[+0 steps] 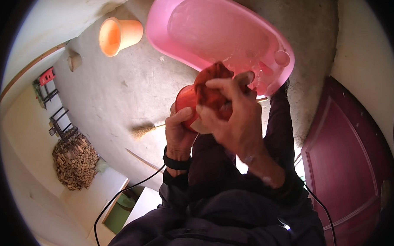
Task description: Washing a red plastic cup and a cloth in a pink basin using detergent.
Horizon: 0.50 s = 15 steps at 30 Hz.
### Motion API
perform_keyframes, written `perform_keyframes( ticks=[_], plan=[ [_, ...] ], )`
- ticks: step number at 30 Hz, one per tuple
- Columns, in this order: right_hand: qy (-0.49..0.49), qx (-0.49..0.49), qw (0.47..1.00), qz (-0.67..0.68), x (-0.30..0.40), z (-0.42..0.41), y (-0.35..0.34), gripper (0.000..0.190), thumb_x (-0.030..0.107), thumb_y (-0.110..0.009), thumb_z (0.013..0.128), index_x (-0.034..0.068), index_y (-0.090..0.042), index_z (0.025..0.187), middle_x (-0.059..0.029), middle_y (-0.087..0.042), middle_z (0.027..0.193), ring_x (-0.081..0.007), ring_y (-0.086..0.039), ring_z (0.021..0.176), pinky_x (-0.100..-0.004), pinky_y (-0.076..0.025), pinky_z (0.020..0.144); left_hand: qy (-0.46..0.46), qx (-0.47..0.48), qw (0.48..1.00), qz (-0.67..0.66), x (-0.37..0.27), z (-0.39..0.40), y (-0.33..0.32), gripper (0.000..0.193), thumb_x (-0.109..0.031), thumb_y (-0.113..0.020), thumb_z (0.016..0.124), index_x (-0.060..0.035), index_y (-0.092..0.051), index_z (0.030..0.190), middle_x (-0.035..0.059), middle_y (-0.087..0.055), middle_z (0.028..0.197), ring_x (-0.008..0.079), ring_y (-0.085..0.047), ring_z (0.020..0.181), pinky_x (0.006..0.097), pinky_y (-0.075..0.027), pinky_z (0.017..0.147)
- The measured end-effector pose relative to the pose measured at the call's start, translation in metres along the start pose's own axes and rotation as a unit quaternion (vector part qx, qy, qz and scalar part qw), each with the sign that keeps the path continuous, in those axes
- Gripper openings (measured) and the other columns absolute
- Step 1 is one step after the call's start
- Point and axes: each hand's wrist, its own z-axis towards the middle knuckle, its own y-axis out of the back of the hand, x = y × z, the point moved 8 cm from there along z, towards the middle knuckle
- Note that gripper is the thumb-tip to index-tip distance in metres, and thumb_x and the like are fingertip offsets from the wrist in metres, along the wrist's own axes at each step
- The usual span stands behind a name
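Note:
My left hand (178,132) grips a red plastic container (185,98) from its left side, thumb on the wall. A wet-looking, reddish-brown cloth (215,76) is bunched in my right hand (244,121) and pressed against the container. My right fingers hide much of the container and part of the cloth. Both hands are above my lap, at the near edge of a pink plastic tub (157,40). Shallow water appears to lie in the tub, with a small red object (265,68) at its right end; what it is I cannot tell.
An orange bucket (131,33) stands left of the tub on the concrete floor. A broom (143,130) lies beyond my left hand. Stacked firewood (75,161) is at the far left, and a dark red door (342,160) at the right. Black cables (116,195) run beside my body.

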Motion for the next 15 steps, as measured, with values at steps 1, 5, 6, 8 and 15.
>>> perform_keyframes(
  ticks=[1, 5, 6, 8, 15],
  plan=[
    [0.003, 0.01, 1.0, 0.03, -0.006, 0.011, -0.001, 0.024, 0.01, -0.068, 0.077, 0.005, -0.059, 0.098, -0.0121, -0.065, 0.077, -0.0141, -0.062, 0.066, -0.0272, -0.049, 0.063, 0.011, -0.036, 0.999, 0.013, 0.004, -0.001, 0.005, 0.053, -0.007, -0.061, 0.074, 0.0056, -0.047, 0.123, 0.0177, -0.058, 0.114, 0.0279, -0.06, 0.103, 0.0411, -0.049, 0.092],
    [0.022, -0.06, 0.997, 0.05, -0.041, 0.056, -0.002, 0.016, 0.006, -0.065, 0.079, 0.002, -0.057, 0.093, -0.0059, -0.057, 0.065, -0.0094, -0.055, 0.059, -0.0257, -0.045, 0.056, 0.015, -0.073, 0.997, 0.019, 0.028, 0.0, -0.007, 0.043, -0.004, -0.065, 0.074, 0.0044, -0.052, 0.115, 0.0147, -0.06, 0.106, 0.025, -0.062, 0.097, 0.0373, -0.052, 0.085],
    [-0.01, -0.071, 0.996, 0.046, -0.046, 0.057, -0.002, 0.015, 0.005, -0.064, 0.079, 0.002, -0.057, 0.092, -0.0046, -0.056, 0.064, -0.0088, -0.054, 0.059, -0.0248, -0.044, 0.055, 0.009, -0.132, 0.99, 0.039, 0.025, -0.002, -0.001, 0.041, -0.004, -0.065, 0.074, 0.0042, -0.053, 0.112, 0.0135, -0.06, 0.104, 0.0243, -0.062, 0.095, 0.0359, -0.052, 0.084],
    [-0.024, -0.043, 0.989, 0.137, -0.054, 0.021, -0.011, 0.023, 0.003, -0.068, 0.07, 0.006, -0.058, 0.091, -0.0111, -0.059, 0.081, -0.0274, -0.061, 0.076, -0.0351, -0.049, 0.061, 0.0, -0.101, 0.994, 0.052, 0.018, 0.007, 0.004, 0.039, -0.004, -0.065, 0.075, 0.0037, -0.053, 0.111, 0.0128, -0.061, 0.102, 0.0233, -0.062, 0.094, 0.0344, -0.052, 0.082],
    [0.194, 0.02, 0.972, -0.128, 0.001, 0.015, 0.002, 0.027, 0.011, -0.068, 0.07, 0.009, -0.059, 0.096, -0.0046, -0.049, 0.082, -0.0213, -0.054, 0.08, -0.04, -0.036, 0.071, -0.026, -0.009, 0.985, 0.168, 0.005, 0.016, -0.017, 0.03, -0.007, -0.067, 0.078, 0.001, -0.059, 0.105, 0.0075, -0.064, 0.096, 0.015, -0.062, 0.087, 0.0272, -0.049, 0.078]
  ],
)
